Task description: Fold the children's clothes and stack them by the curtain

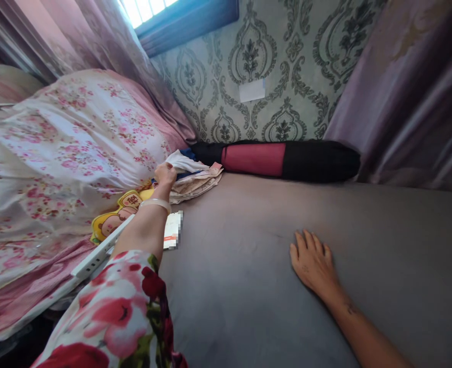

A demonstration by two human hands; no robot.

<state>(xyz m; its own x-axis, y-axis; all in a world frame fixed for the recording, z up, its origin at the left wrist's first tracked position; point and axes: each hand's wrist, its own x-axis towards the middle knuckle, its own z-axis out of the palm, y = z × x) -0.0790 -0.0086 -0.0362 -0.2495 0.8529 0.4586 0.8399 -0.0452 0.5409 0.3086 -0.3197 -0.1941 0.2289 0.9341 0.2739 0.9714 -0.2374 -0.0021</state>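
Observation:
My left hand [165, 175] reaches far forward, its fingers closed on the edge of a white cloth [185, 162]. The white cloth lies on top of a small stack of folded fabric [197, 185], beige below, with some dark blue between and behind. What kind of garment the white cloth is, I cannot tell. My right hand [313, 259] rests palm down on the grey bed sheet [241, 286], fingers spread, holding nothing. Beneath my left forearm a white booklet or box [171, 231] with an orange strip is partly hidden.
A long black and red bag [254, 159] lies along the patterned wall. To the left are a floral cover [68, 138], a yellow cartoon cushion [113, 220] and a white rail [99, 255] at the bed's edge. Curtains [409, 102] hang on both sides.

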